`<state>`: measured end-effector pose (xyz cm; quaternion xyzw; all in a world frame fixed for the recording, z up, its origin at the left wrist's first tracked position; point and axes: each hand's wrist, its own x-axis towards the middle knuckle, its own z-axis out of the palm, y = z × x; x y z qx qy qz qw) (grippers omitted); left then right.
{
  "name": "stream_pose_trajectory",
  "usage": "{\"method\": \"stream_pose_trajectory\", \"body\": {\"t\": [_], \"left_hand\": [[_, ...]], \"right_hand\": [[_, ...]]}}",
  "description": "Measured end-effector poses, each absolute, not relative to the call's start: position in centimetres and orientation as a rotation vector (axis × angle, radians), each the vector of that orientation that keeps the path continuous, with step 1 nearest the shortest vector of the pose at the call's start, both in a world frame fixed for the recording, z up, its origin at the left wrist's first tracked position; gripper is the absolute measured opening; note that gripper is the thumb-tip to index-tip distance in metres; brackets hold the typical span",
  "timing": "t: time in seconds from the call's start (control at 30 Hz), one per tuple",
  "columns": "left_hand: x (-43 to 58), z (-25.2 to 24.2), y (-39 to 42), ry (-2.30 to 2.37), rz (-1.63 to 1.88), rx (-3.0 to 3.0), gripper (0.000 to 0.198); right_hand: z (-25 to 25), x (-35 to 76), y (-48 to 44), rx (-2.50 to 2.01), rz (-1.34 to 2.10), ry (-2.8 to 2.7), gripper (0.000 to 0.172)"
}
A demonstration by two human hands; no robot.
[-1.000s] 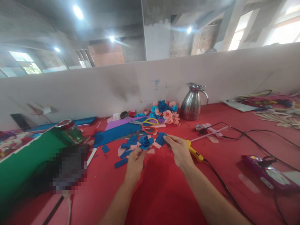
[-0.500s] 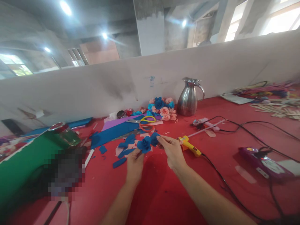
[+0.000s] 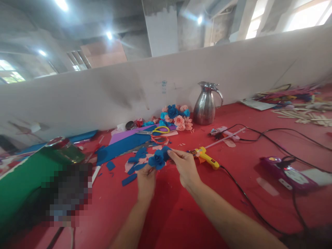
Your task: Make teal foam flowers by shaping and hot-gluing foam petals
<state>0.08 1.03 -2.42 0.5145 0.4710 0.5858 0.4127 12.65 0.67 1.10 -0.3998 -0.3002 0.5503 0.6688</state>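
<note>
My left hand (image 3: 146, 176) is closed around the underside of a blue paper flower (image 3: 156, 159), which faces up above the table. Between the thumb and fingers of my right hand (image 3: 184, 165) is a blue paper petal (image 3: 165, 152), its edge against the flower's right side. Whether the two are stuck together I cannot tell. Just beyond my right hand lies a yellow glue gun (image 3: 207, 158) with a glue stick in it. Loose blue petals (image 3: 129, 179) and pink paper pieces are scattered left of my hands.
Scissors (image 3: 155, 132) with yellow and orange handles rest on blue paper strips (image 3: 124, 146). Behind are finished paper flowers (image 3: 178, 120) and a steel jug (image 3: 204, 107). A pink glue gun (image 3: 225, 133), a purple power strip (image 3: 287, 173) and cords lie right; a glass jar (image 3: 64, 149) lies left.
The view has shifted slightly, so the scene sits a little further left and higher. Both hands keep their hold, and the petal now sits closer against the flower.
</note>
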Motion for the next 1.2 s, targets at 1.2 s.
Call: {"method": "stream_pose_trajectory", "body": {"t": [1.2], "left_hand": [[0.0, -1.9, 0.5, 1.405, 1.572, 1.367, 0.017]], "right_hand": [[0.9, 11.4, -0.5, -0.814, 1.238, -0.767, 0.022]]}}
